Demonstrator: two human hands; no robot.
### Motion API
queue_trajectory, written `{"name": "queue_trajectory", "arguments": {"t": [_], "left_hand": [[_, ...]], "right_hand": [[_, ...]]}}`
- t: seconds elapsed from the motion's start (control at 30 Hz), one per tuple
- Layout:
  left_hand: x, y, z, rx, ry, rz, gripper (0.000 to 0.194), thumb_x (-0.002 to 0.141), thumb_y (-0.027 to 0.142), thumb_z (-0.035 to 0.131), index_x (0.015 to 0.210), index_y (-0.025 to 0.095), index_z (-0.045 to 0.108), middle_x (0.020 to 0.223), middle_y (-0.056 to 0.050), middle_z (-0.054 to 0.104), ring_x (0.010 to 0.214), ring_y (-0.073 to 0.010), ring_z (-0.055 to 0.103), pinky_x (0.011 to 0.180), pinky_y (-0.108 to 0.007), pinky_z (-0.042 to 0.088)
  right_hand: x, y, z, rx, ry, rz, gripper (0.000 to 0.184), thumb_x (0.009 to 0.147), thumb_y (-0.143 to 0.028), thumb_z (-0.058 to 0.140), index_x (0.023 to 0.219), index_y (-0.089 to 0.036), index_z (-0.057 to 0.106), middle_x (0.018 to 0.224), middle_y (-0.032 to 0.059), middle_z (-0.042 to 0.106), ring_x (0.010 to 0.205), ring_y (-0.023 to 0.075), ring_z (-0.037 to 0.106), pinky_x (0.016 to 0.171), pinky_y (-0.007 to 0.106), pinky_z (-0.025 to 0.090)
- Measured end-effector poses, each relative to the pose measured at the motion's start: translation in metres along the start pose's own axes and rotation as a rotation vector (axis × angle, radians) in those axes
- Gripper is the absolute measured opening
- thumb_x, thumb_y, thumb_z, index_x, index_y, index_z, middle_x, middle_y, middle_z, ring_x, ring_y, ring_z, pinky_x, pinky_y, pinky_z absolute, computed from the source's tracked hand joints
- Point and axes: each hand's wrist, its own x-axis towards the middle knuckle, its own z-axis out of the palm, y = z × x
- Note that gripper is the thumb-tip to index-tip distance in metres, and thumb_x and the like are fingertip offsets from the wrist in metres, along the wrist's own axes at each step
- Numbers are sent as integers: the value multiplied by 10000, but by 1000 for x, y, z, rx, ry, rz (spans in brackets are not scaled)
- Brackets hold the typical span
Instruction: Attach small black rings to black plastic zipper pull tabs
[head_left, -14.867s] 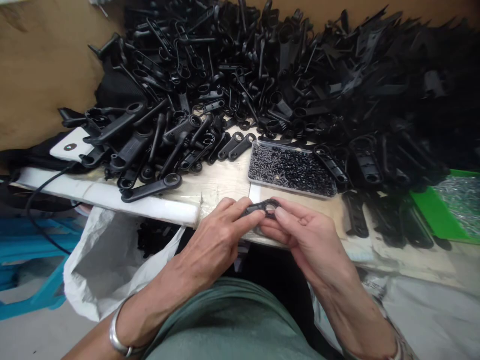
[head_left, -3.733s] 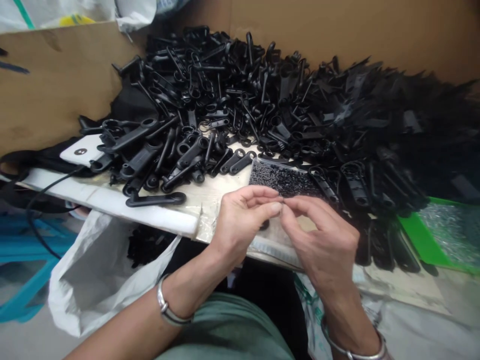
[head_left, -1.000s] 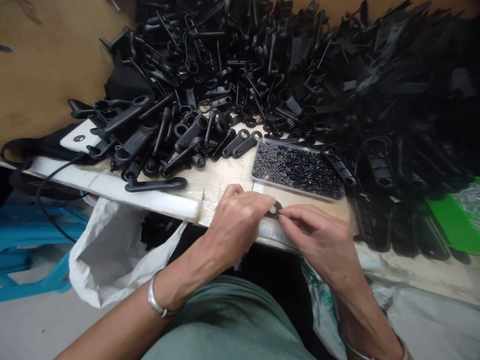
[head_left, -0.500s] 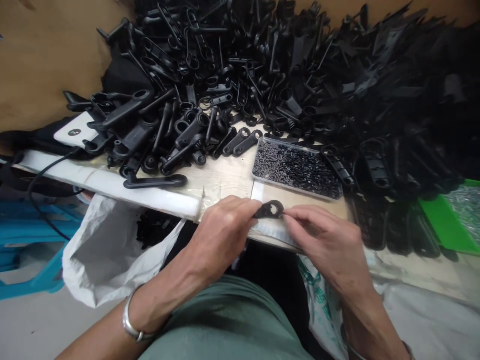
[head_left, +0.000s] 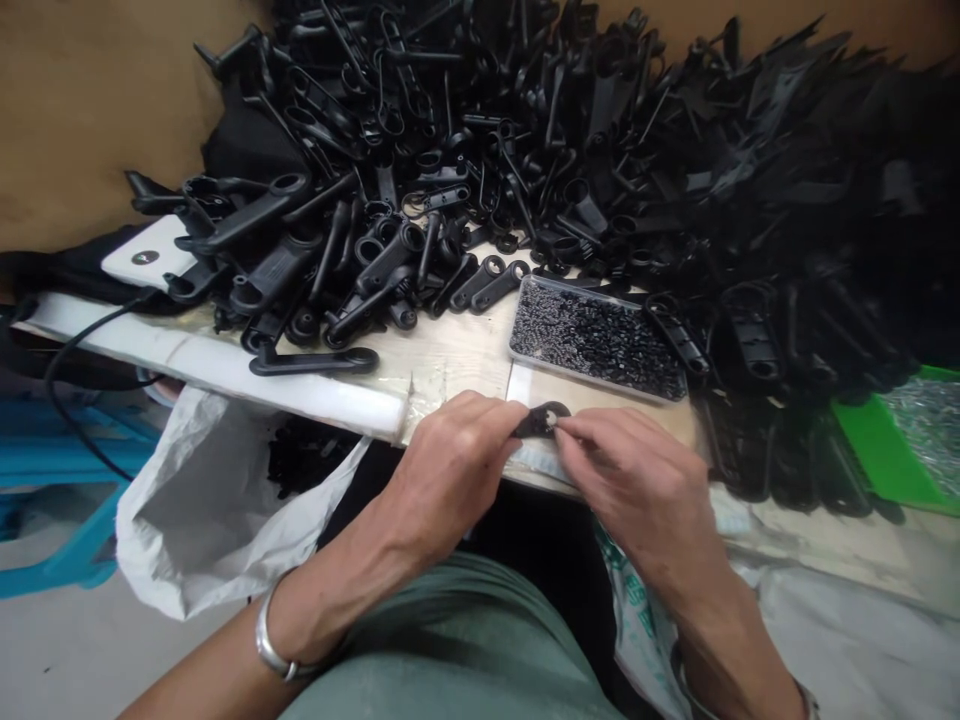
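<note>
Pale worktop, left hand clasping black part, right hand pinched against it

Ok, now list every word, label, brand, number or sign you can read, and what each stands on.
None can be read.
Printed bag: green print, too blurred to read.
White box: dark round mark, too small to make out.

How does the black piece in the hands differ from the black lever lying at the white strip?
The left hand grips the held piece; the lever lies untouched. The held piece is partly covered; the lever shows nearly whole. The held piece shows a hole; the lever, none clearly. Both are black.
</note>
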Motion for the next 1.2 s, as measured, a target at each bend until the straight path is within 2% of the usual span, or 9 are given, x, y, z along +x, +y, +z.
{"name": "queue_trajectory", "arguments": {"t": [0.17, 0.33, 0.43, 0.53, 0.73, 0.9, 1.2], "left_hand": [[0, 0, -1, -17, -3, 4, 157, 869, 93, 572, 996, 179, 606, 925, -12, 655, 877, -179, 585, 791, -318, 471], [0, 0, 1, -29, 3, -6, 170, 865, 81, 563, 992, 183, 612, 910, -10, 656, 867, -177, 590, 773, -312, 473], [0, 0, 2, -30, 23, 0, 176, 859, 71, 558, 980, 185, 614, 906, -13, 660, 872, -181, 594, 759, -311, 476], [1, -1, 3, -34, 21, -7, 185, 856, 57, 546, 971, 184, 616, 885, -15, 662, 861, -183, 595, 758, -314, 482], [0, -4, 6, -68, 70, 25, 184, 837, 36, 557, 951, 167, 618, 906, -34, 667, 879, -192, 604, 814, -346, 503], [-1, -6, 8, -93, 82, 33, 220, 826, 7, 541, 961, 162, 619, 920, -40, 670, 897, -193, 605, 832, -350, 511], [-2, -7, 9, -82, 111, 74, 221, 825, 1, 522, 950, 161, 611, 904, -41, 672, 896, -193, 599, 817, -342, 508]], "right_hand": [[4, -4, -1, -63, -50, -38, 90, 916, -99, 538, 918, -99, 628, 826, 92, 632, 783, 224, 574, 767, 372, 477], [7, -11, 0, -215, -129, -87, 149, 909, -77, 503, 828, -104, 625, 794, 103, 601, 764, 243, 547, 732, 383, 457], [8, -13, -1, -306, -206, -64, 163, 910, -98, 492, 805, -137, 611, 778, 89, 576, 758, 245, 523, 699, 376, 438], [8, -10, -4, -254, -269, -3, 165, 926, -124, 476, 837, -163, 609, 783, 65, 565, 768, 230, 514, 701, 353, 434], [9, -2, -5, -101, -239, 56, 152, 947, -167, 465, 951, -168, 617, 888, 60, 599, 848, 220, 543, 767, 347, 439], [10, -4, 0, -192, -230, 87, 147, 926, -181, 468, 866, -156, 600, 818, 58, 589, 811, 230, 552, 731, 353, 424], [17, -12, -5, -393, -325, 84, 221, 936, -194, 421, 735, -192, 514, 693, 35, 562, 658, 209, 560, 603, 339, 368]]}}
